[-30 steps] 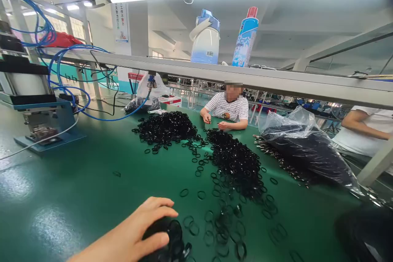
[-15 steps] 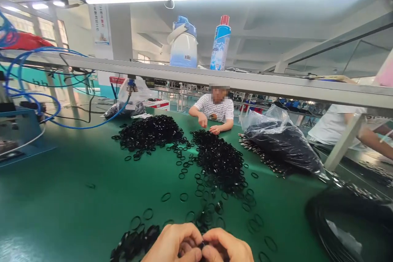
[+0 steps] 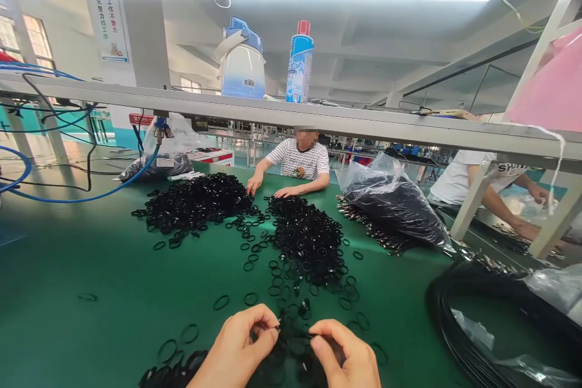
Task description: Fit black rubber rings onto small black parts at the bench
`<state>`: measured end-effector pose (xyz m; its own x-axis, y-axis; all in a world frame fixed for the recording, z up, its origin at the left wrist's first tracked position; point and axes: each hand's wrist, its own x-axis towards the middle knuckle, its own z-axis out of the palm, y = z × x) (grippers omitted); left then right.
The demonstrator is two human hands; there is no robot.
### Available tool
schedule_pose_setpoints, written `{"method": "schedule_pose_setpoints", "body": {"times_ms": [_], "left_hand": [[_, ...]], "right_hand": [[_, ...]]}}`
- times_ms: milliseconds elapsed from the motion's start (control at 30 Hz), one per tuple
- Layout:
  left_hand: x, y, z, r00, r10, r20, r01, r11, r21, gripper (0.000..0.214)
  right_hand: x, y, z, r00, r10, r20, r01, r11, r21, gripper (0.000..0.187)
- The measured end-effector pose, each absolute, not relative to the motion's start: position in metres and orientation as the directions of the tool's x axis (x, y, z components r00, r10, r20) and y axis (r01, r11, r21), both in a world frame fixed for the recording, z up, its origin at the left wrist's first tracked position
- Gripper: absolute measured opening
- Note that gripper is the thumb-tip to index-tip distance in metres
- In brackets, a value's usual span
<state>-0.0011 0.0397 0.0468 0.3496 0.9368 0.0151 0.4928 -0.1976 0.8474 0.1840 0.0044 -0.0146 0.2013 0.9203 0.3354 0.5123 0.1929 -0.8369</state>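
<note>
- Rubber rings [image 3: 291,339] pinched between both hands, over the loose heap just beneath.
- Left hand [image 3: 236,351] closed on rings, no longer flat on the heap as before.
- Right hand [image 3: 348,357] now in view, fingertips clamped on rings; sorting begun, probably.

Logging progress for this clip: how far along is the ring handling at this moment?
Done: nothing shows as a finished batch. In hand: the left hand and right hand pinch at black rings from the small heap in front of them; whether either holds one I cannot tell. Left: two big ring piles and a full plastic bag lie on the green table.
</note>
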Motion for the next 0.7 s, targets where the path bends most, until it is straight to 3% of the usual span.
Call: {"method": "schedule_pose_setpoints", "body": {"times_ms": [133,233,367,500,600,700], "left_hand": [[-0.002,0.047,0.042,0.324,0.946,0.009,0.543,-0.194,0.817,0.014],[-0.002,0.052,0.038,0.397,0.918,-0.019,0.575,-0.232,0.784,0.013],[-0.005,0.061,0.043,0.425,0.905,0.014,0.634,-0.308,0.709,0.022],[-0.034,0.082,0.042,0.400,0.913,0.085,0.704,-0.365,0.610,0.025],[-0.070,0.101,0.031,0.347,0.929,0.126,0.779,-0.360,0.513,0.037],[-0.093,0.113,0.023,0.308,0.950,0.056,0.820,-0.295,0.491,0.051]], "right_hand": [[0.200,0.013,-0.016,0.309,0.938,0.158,0.273,0.072,-0.959,0.028],[0.211,0.015,-0.011,0.221,0.961,0.167,0.339,0.085,-0.937,0.027],[0.222,0.009,0.012,0.120,0.973,0.196,0.646,0.073,-0.760,0.042],[0.243,-0.002,0.044,0.171,0.974,0.150,0.850,-0.069,-0.522,0.031],[0.264,-0.011,0.057,0.191,0.981,0.047,0.930,-0.165,-0.329,0.033],[0.275,-0.015,0.049,0.128,0.984,-0.123,0.951,-0.157,-0.268,0.049]]}}
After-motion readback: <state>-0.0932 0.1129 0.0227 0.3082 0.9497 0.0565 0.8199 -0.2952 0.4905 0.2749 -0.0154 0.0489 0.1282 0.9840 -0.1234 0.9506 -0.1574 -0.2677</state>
